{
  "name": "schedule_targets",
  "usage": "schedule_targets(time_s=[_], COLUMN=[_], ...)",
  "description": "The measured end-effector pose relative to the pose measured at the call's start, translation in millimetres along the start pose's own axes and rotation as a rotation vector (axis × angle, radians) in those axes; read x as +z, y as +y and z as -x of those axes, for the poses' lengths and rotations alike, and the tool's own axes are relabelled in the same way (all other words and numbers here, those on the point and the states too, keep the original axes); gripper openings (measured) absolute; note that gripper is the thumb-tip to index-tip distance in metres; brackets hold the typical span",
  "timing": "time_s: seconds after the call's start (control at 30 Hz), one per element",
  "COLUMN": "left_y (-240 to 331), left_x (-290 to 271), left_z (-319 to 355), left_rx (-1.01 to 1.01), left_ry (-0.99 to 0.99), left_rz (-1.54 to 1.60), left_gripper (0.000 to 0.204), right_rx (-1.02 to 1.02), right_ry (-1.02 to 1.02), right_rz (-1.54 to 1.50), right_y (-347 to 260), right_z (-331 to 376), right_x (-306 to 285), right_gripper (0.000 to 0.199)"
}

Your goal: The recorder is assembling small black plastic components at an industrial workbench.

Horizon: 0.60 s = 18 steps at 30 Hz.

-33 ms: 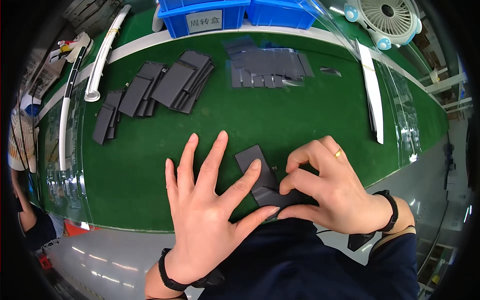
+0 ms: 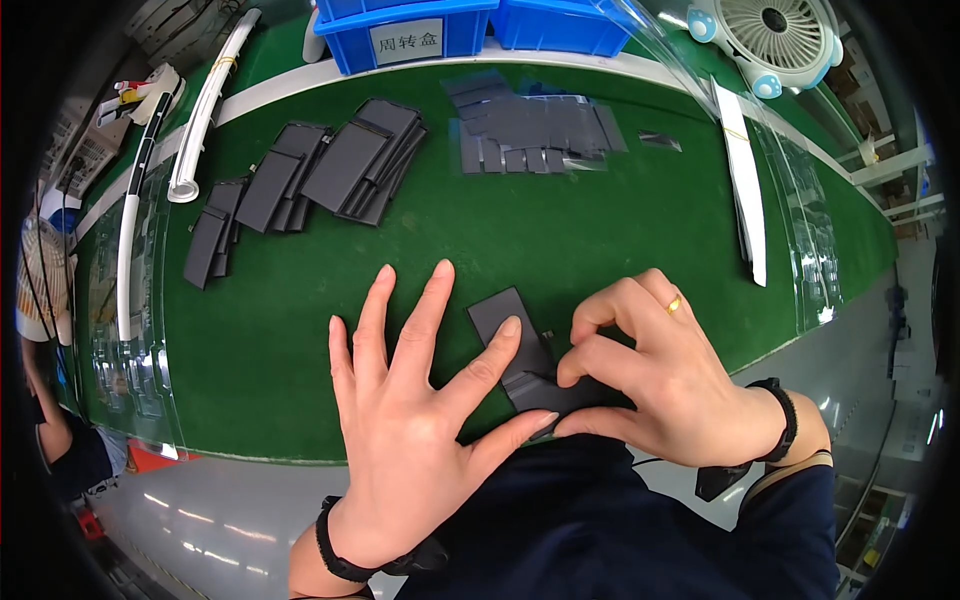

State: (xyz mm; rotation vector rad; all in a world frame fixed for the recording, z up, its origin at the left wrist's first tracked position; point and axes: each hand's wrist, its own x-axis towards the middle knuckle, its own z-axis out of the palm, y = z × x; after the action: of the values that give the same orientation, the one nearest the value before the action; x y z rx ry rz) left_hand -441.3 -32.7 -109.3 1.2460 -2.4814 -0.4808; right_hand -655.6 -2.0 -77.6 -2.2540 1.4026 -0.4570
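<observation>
A flat dark grey battery pack (image 2: 500,310) lies on the green table close in front of me, a small connector tab sticking out at its right side. My left hand (image 2: 415,410) is spread over its left side. The index fingertip rests on the pack's surface, and the thumb tip touches its near edge. My right hand (image 2: 645,375) is curled, with index finger and thumb pinching a dark film (image 2: 590,398) at the pack's near right end. The two thumb tips almost meet. My right palm and fingers hide part of the film, so its outline is unclear.
Several stacked battery packs (image 2: 345,165) lie at the far left. Dark film pieces (image 2: 540,125) are spread at the back centre. White strips (image 2: 742,190) and clear plastic trays (image 2: 815,250) flank the right side. Blue bins (image 2: 410,40) and a fan (image 2: 775,40) stand behind.
</observation>
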Motion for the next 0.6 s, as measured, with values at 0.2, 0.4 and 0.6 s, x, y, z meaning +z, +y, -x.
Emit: schedule_targets(time_s=[0.2,0.4,0.6], left_y=[2,1,0], left_x=[-1,-1,2], left_z=[-1,2,0], left_rx=[0.014,0.002,0.016], left_ry=[0.019,0.039,0.047], left_rz=[-0.011,-0.017,0.007], left_gripper=[0.060,0.059,0.060], right_rx=[0.030,0.176,0.235], right_ry=[-0.008,-0.106,-0.252], right_rz=[0.051,-0.229,-0.361], right_y=[-1,12,29], right_z=[-2,-24,-46], right_x=[-3,-13,-20], right_gripper=[0.037,0.007,0.017])
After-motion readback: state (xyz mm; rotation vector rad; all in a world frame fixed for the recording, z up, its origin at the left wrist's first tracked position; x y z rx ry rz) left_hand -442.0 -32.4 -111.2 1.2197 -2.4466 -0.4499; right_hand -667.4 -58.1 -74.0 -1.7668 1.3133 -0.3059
